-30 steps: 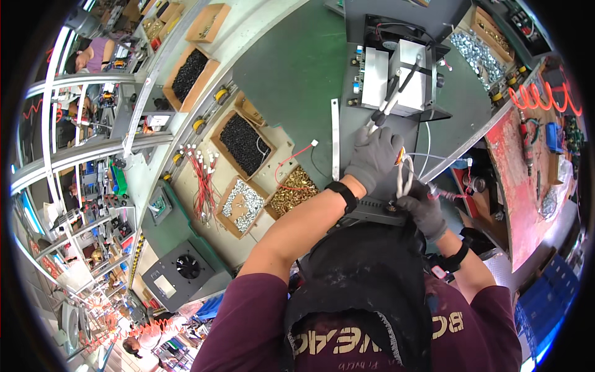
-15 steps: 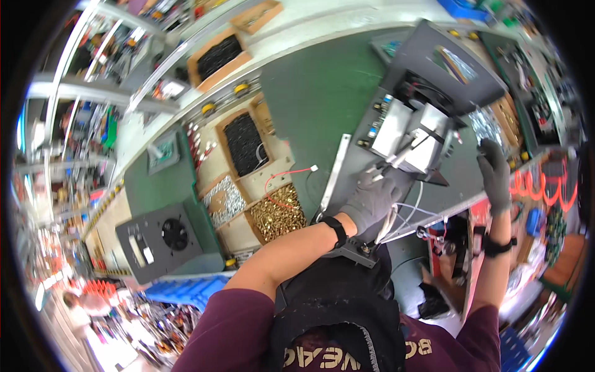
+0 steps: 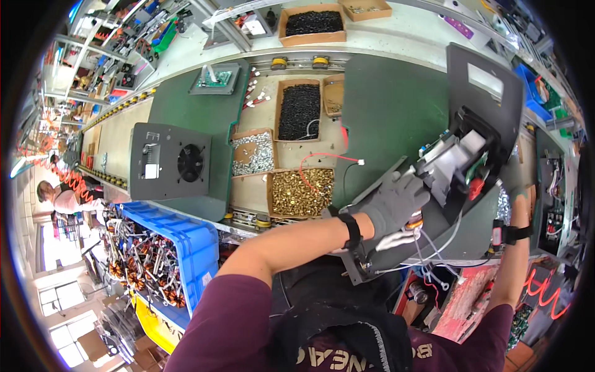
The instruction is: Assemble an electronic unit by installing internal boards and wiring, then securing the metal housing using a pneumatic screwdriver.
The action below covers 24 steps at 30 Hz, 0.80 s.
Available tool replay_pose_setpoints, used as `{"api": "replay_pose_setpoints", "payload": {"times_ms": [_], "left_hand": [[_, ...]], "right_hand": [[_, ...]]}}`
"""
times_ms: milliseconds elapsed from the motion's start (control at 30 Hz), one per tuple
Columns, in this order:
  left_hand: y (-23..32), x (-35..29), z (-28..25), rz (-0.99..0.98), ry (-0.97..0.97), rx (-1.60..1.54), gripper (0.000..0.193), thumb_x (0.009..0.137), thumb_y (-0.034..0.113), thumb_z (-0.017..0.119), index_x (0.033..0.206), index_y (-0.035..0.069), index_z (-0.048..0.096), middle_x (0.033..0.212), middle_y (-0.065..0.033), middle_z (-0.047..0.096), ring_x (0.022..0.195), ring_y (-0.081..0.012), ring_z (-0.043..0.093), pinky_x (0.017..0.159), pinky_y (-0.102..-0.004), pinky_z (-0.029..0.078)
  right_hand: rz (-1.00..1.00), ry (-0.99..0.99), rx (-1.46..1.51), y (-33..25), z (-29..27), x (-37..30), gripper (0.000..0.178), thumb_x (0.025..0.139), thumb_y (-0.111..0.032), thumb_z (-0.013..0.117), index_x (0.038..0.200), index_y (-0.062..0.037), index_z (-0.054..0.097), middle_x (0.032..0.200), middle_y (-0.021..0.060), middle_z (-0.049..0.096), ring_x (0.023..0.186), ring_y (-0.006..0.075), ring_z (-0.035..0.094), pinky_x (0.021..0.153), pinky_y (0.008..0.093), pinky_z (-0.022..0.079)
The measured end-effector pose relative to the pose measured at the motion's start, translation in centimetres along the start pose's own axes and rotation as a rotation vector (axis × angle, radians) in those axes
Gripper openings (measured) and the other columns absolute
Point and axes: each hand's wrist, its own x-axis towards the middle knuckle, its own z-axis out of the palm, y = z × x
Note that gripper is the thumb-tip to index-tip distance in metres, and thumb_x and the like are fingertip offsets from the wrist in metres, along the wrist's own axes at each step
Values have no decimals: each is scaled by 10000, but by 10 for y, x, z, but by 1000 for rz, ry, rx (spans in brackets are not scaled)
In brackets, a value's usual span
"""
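A dark metal housing (image 3: 485,93) stands tilted at the right of the green work surface, a window cut in its upright panel. Inside it are silvery metal plates (image 3: 451,162) and a red part (image 3: 476,188). My left hand (image 3: 400,201), in a grey glove, lies over the housing's near left part with fingers bent; whatever is under them is hidden. White wires (image 3: 400,239) and a copper-coloured coil (image 3: 414,221) show below that palm. At the housing's right side is my right hand (image 3: 515,178), also gloved, blurred, its fingers mostly hidden.
Left of the housing are boxes of brass fittings (image 3: 291,193), silvery hardware (image 3: 263,152) and black parts (image 3: 299,111). A red wire (image 3: 322,155) crosses the brass box. Another dark panel with a fan (image 3: 170,162) lies further left, above a blue crate (image 3: 201,239) of coiled parts.
The view has swung right. The housing has turned and tilted, and my right hand has gone from apart from it to its right side. My left hand stays over its near part.
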Motion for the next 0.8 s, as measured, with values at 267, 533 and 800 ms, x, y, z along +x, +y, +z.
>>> {"api": "replay_pose_setpoints", "payload": {"times_ms": [267, 533, 800], "left_hand": [[-94, 3, -4, -303, -412, -364, 424, 816, 384, 628, 1142, 120, 564, 1079, -185, 544, 908, -367, 631, 737, -427, 526], [-180, -64, 6, -442, -163, -366, 309, 854, 189, 581, 1163, 180, 585, 1031, -87, 588, 956, -286, 596, 818, -376, 489], [-277, -222, -4, -1427, -255, -41, 456, 816, 370, 569, 1167, 81, 525, 1251, -240, 495, 1082, -424, 548, 922, -484, 444]], "right_hand": [[-19, -24, -321, -142, -41, 69, 221, 717, -76, 487, 890, 24, 579, 870, 267, 596, 926, 438, 561, 793, 459, 447], [-94, 198, 280, -132, -84, 0, 299, 905, -114, 500, 1166, 22, 553, 1045, 92, 622, 962, 165, 565, 861, 284, 427], [493, 325, 550, -127, -82, -201, 275, 905, -144, 523, 1128, 1, 594, 1082, 61, 601, 978, 180, 562, 861, 305, 441]]}}
